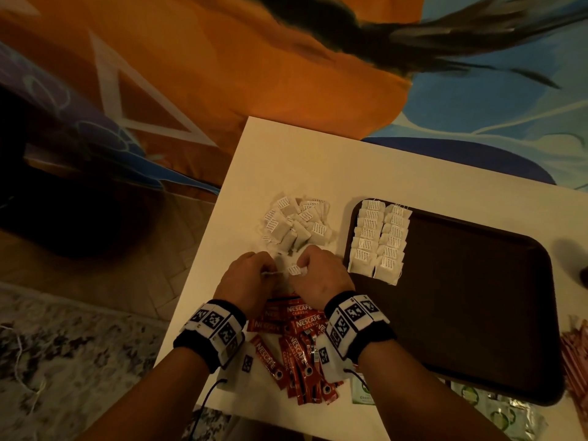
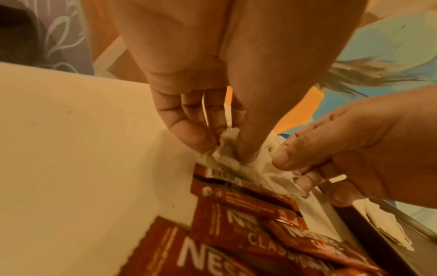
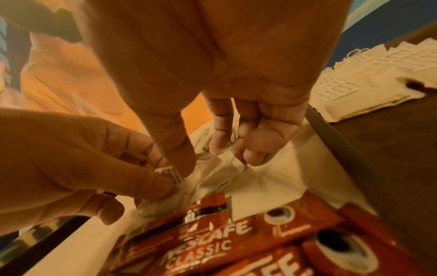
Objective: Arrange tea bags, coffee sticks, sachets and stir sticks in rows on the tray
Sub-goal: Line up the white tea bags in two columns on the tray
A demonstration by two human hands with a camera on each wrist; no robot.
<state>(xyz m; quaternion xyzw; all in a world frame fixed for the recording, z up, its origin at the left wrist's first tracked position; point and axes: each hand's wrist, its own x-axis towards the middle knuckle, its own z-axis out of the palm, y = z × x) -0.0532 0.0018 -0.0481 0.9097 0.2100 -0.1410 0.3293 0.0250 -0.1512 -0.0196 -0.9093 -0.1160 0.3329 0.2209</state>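
My left hand (image 1: 269,270) and right hand (image 1: 304,267) meet over the white table (image 1: 286,160) and both pinch one crumpled tea bag (image 2: 238,160). Its small printed tag (image 1: 294,270) shows between the fingers, and the left thumb and forefinger hold the tag (image 3: 170,173). Beyond the hands lies a loose pile of tea bags (image 1: 296,224). The dark brown tray (image 1: 471,297) sits to the right. Two neat columns of tea bags (image 1: 378,240) fill its left end. Red coffee sticks (image 1: 296,342) lie heaped under my wrists.
Green sachets (image 1: 496,409) lie at the table's near right corner below the tray. Pink sticks (image 1: 576,361) sit at the right edge. Orange and blue fabric (image 1: 254,58) lies beyond the table's far edge. The floor (image 1: 79,345) drops away on the left.
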